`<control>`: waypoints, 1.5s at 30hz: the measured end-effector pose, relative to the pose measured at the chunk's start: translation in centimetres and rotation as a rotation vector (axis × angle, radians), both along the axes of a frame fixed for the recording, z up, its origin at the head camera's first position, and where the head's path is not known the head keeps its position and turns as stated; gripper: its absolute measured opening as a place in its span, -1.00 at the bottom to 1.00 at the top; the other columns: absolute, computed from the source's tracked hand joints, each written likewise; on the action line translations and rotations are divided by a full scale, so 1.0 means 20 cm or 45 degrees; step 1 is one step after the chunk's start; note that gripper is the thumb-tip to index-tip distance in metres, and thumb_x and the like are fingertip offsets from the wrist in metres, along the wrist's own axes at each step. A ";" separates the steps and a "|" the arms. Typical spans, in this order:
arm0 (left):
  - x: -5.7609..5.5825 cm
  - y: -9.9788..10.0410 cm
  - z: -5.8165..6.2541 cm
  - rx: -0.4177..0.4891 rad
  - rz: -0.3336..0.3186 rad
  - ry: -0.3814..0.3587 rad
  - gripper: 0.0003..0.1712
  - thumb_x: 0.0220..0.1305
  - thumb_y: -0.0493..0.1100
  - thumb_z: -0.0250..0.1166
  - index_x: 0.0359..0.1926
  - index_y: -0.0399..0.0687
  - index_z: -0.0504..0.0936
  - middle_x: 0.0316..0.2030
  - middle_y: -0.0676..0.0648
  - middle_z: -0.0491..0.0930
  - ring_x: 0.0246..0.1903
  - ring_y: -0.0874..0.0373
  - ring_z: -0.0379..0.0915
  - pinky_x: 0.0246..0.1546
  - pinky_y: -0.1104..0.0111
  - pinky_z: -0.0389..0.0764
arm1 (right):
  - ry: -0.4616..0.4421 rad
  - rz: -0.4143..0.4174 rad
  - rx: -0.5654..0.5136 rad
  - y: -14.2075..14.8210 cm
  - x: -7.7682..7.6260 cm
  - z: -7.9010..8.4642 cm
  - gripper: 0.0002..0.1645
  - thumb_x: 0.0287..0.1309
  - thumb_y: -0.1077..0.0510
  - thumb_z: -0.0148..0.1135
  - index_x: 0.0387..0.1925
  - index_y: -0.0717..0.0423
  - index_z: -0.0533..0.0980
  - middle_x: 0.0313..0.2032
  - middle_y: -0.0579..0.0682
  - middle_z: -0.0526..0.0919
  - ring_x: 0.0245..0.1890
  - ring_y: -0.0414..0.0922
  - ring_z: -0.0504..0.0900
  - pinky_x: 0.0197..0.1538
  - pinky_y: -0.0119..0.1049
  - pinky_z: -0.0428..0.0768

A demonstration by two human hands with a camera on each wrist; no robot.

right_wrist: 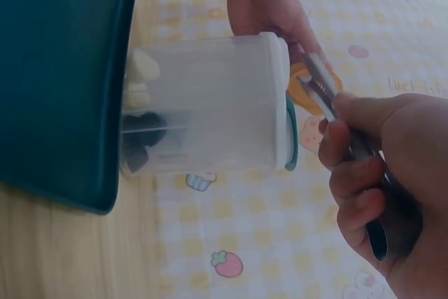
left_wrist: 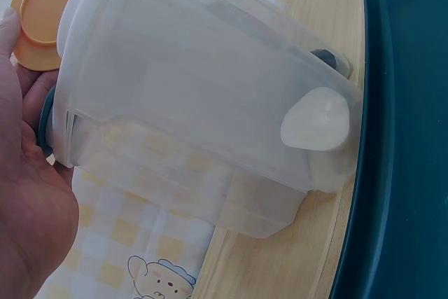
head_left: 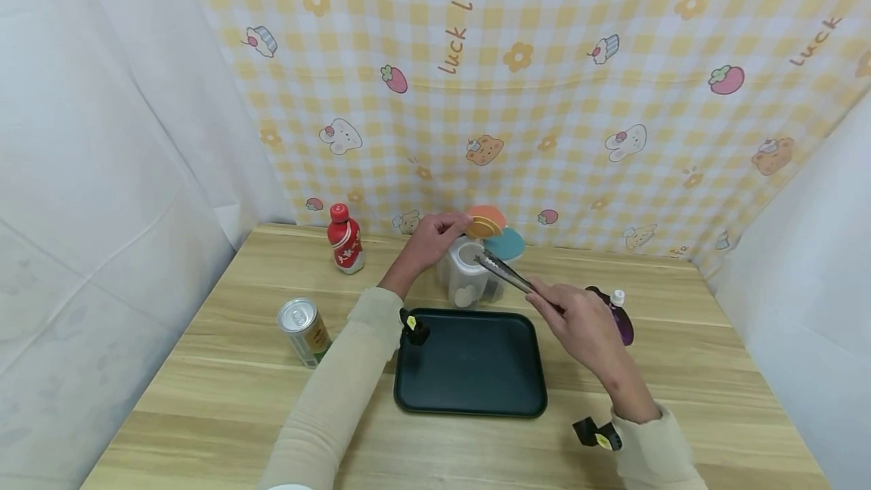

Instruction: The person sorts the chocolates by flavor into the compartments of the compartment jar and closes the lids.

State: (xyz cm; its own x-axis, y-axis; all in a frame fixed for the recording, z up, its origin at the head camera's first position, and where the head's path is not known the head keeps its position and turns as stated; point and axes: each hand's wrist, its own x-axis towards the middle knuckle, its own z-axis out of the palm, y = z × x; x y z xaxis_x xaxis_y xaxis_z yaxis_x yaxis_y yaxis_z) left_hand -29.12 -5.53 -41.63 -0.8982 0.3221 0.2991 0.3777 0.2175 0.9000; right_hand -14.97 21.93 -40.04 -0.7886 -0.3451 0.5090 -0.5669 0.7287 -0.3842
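Observation:
A clear plastic storage container (head_left: 466,276) with a white top stands behind the dark green tray (head_left: 469,361). Its orange flip lid (head_left: 485,228) is raised, and my left hand (head_left: 430,242) pinches it by the edge. Beside it a teal lid (head_left: 506,245) also stands up. My right hand (head_left: 578,316) grips metal tongs (head_left: 507,273), whose tips hover at the container's round opening with nothing visible between them. Through the wall show white pieces (left_wrist: 318,120) at the bottom of one compartment and dark pieces (right_wrist: 143,129) in another.
On the left of the table (head_left: 204,392) stand a red bottle (head_left: 346,242) and a metal-topped can (head_left: 305,333). A dark purple pouch (head_left: 622,321) with a white cap lies behind my right hand. A patterned curtain (head_left: 517,112) hangs along the back.

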 end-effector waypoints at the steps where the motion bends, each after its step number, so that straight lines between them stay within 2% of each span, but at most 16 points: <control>1: 0.00 0.00 0.00 0.000 0.000 -0.002 -0.59 0.56 0.06 0.20 -0.06 -0.14 0.83 0.14 -0.07 0.66 0.13 0.12 0.55 0.11 0.18 0.56 | -0.010 0.011 -0.010 0.01 0.01 0.00 -0.68 0.30 0.20 0.42 0.08 0.09 0.74 -0.65 -0.32 0.30 -0.69 -0.35 0.20 -0.62 -0.39 0.21; 3: 0.00 0.00 0.00 0.000 -0.001 -0.006 -0.59 0.56 0.06 0.20 -0.04 -0.14 0.82 0.15 -0.07 0.66 0.14 0.12 0.55 0.12 0.18 0.56 | -0.029 0.038 -0.033 0.04 0.04 0.00 -0.66 0.29 0.22 0.42 0.09 0.10 0.73 -0.58 -0.31 0.50 -0.67 -0.35 0.27 -0.61 -0.40 0.28; 6: 0.00 0.00 -0.01 0.003 -0.003 -0.011 -0.58 0.55 0.07 0.21 -0.01 -0.13 0.82 0.16 -0.06 0.66 0.15 0.13 0.55 0.14 0.19 0.56 | -0.099 0.085 -0.078 0.11 0.08 -0.02 -0.64 0.27 0.24 0.44 0.09 0.15 0.72 -0.44 -0.23 0.68 -0.62 -0.35 0.36 -0.58 -0.41 0.39; 8: 0.00 0.00 -0.01 0.003 -0.002 -0.010 -0.58 0.55 0.08 0.21 0.00 -0.12 0.82 0.16 -0.06 0.66 0.16 0.13 0.55 0.14 0.19 0.56 | -0.174 0.112 -0.096 0.16 0.10 -0.04 -0.65 0.26 0.24 0.45 0.07 0.17 0.73 -0.40 -0.21 0.71 -0.60 -0.35 0.40 -0.58 -0.42 0.42; 10: 0.00 0.00 -0.01 0.006 -0.002 -0.005 -0.59 0.55 0.07 0.21 -0.02 -0.12 0.82 0.16 -0.06 0.66 0.15 0.12 0.55 0.15 0.19 0.56 | -0.268 0.139 -0.105 0.21 0.13 -0.08 -0.65 0.24 0.23 0.46 0.06 0.16 0.73 -0.47 -0.23 0.65 -0.60 -0.34 0.41 -0.58 -0.42 0.43; 14: 0.00 0.00 -0.01 0.004 -0.004 0.005 -0.60 0.55 0.05 0.21 -0.07 -0.14 0.83 0.14 -0.06 0.67 0.14 0.12 0.56 0.15 0.20 0.55 | -0.415 0.198 -0.102 0.32 0.17 -0.15 -0.67 0.22 0.23 0.47 0.03 0.16 0.74 -0.46 -0.30 0.63 -0.54 -0.32 0.47 -0.56 -0.40 0.48; 18: 0.00 0.00 0.00 -0.002 -0.001 0.005 -0.60 0.55 0.05 0.21 -0.05 -0.13 0.83 0.12 -0.06 0.68 0.12 0.13 0.57 0.13 0.20 0.57 | -0.492 0.268 -0.106 0.40 0.19 -0.21 -0.67 0.22 0.25 0.46 0.02 0.24 0.73 -0.37 -0.29 0.69 -0.47 -0.30 0.55 -0.50 -0.37 0.57; 22: -0.01 0.00 0.00 -0.005 -0.001 0.007 -0.60 0.56 0.06 0.20 -0.06 -0.12 0.83 0.12 -0.05 0.68 0.11 0.14 0.57 0.11 0.20 0.57 | -0.556 0.302 -0.116 0.45 0.20 -0.25 -0.67 0.25 0.24 0.44 0.02 0.30 0.71 -0.29 -0.13 0.78 -0.40 -0.30 0.64 -0.43 -0.35 0.64; 26: -0.01 0.00 -0.01 0.027 -0.033 0.004 -0.61 0.56 0.03 0.20 -0.04 -0.14 0.83 0.11 -0.05 0.68 0.10 0.16 0.58 0.10 0.22 0.57 | -0.647 0.325 -0.158 0.48 0.19 -0.27 -0.65 0.29 0.25 0.41 0.05 0.36 0.68 -0.32 -0.04 0.78 -0.42 -0.29 0.64 -0.44 -0.34 0.64; 29: -0.01 0.00 -0.01 0.047 -0.054 0.005 -0.61 0.57 0.02 0.19 -0.02 -0.14 0.82 0.09 -0.03 0.69 0.05 0.16 0.60 0.08 0.22 0.59 | -0.699 0.337 -0.198 0.49 0.19 -0.29 -0.63 0.29 0.27 0.40 0.08 0.38 0.66 -0.35 -0.04 0.75 -0.46 -0.23 0.64 -0.46 -0.33 0.64; 34: -0.01 0.00 -0.02 0.041 -0.045 0.006 -0.60 0.56 0.05 0.20 -0.02 -0.12 0.82 0.06 -0.01 0.70 0.02 0.16 0.60 0.07 0.22 0.59 | -0.708 0.317 -0.174 0.50 0.18 -0.33 -0.63 0.28 0.20 0.42 0.06 0.31 0.69 -0.15 0.05 0.79 -0.24 -0.15 0.75 -0.29 -0.32 0.71; 38: -0.01 0.00 -0.02 0.045 -0.047 0.004 -0.60 0.56 0.05 0.20 0.01 -0.14 0.81 0.08 -0.04 0.70 0.04 0.14 0.60 0.08 0.22 0.58 | -0.686 0.293 -0.132 0.50 0.17 -0.35 -0.63 0.27 0.14 0.45 0.05 0.24 0.72 -0.05 0.05 0.78 -0.06 -0.13 0.73 -0.16 -0.34 0.70; 45: -0.01 0.00 -0.01 0.030 -0.037 0.000 -0.60 0.56 0.04 0.20 -0.02 -0.14 0.82 0.08 -0.04 0.69 0.04 0.15 0.59 0.06 0.23 0.58 | -0.708 0.273 -0.124 0.49 0.16 -0.36 -0.60 0.26 0.13 0.46 0.06 0.27 0.70 -0.06 0.07 0.77 -0.08 -0.13 0.73 -0.16 -0.34 0.70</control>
